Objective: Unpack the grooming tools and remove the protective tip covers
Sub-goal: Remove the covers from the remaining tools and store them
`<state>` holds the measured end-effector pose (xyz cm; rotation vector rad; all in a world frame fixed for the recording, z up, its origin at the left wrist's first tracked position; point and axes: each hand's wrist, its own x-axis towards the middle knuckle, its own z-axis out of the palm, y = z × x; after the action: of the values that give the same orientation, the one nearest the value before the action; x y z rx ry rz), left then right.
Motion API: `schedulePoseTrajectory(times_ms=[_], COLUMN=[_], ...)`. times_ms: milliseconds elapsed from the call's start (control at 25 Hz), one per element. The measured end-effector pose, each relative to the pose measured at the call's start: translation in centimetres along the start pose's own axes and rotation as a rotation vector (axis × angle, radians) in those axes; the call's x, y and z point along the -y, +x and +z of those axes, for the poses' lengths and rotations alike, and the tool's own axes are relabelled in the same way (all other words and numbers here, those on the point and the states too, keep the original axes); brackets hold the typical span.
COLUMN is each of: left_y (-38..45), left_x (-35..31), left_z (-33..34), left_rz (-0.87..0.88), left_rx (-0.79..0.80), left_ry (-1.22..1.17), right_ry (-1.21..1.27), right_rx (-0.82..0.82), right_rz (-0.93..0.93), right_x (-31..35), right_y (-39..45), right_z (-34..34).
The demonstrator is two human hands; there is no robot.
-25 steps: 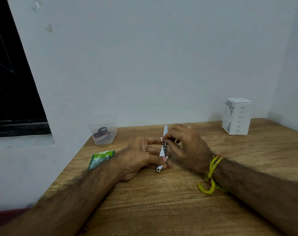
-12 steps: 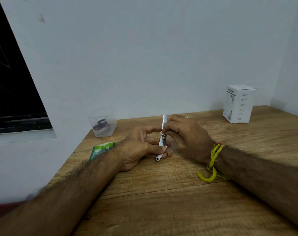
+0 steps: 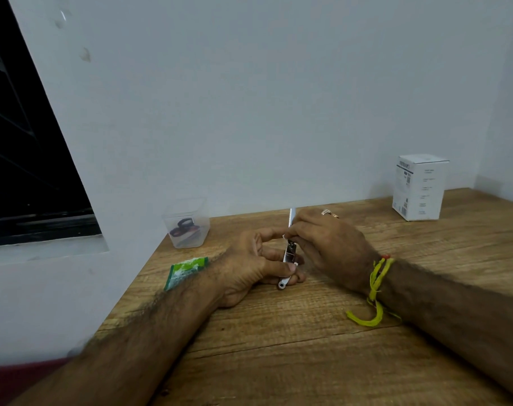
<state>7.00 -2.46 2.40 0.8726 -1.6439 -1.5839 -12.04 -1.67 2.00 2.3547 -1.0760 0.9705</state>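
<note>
A small silver nail clipper [image 3: 287,263] stands nearly upright over the wooden table [image 3: 308,361], its round end down near the surface and a thin blade or lever sticking up behind my fingers. My left hand [image 3: 249,265] grips its lower body between thumb and fingers. My right hand [image 3: 328,244] pinches the upper part, where a small white bit shows at the fingertips. Whether that bit is a tip cover I cannot tell.
A green sachet [image 3: 185,271] lies by my left forearm. A clear plastic cup [image 3: 188,224] with dark-handled tools stands at the back left by the wall. A white box [image 3: 419,187] stands at the back right. A yellow thread hangs from my right wrist.
Both hands keep their grip on the clipper in nearly the same pose. The view shifts a little because my head moves; my right fingers sit slightly higher on the clipper.
</note>
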Motion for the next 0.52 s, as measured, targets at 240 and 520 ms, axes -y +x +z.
schedulePoseTrajectory(times_ms=[240, 520], left_y=[-0.1, -0.1], left_x=[-0.1, -0.2], left_z=[0.1, 0.2], left_rz=[-0.009, -0.012], left_rx=[-0.002, 0.014], left_ry=[0.000, 0.030], right_ry=[0.061, 0.112], right_rx=[-0.070, -0.225], right_rz=[0.062, 0.145], right_x=[-0.2, -1.1], right_y=[0.2, 0.6], right_z=[0.3, 0.9])
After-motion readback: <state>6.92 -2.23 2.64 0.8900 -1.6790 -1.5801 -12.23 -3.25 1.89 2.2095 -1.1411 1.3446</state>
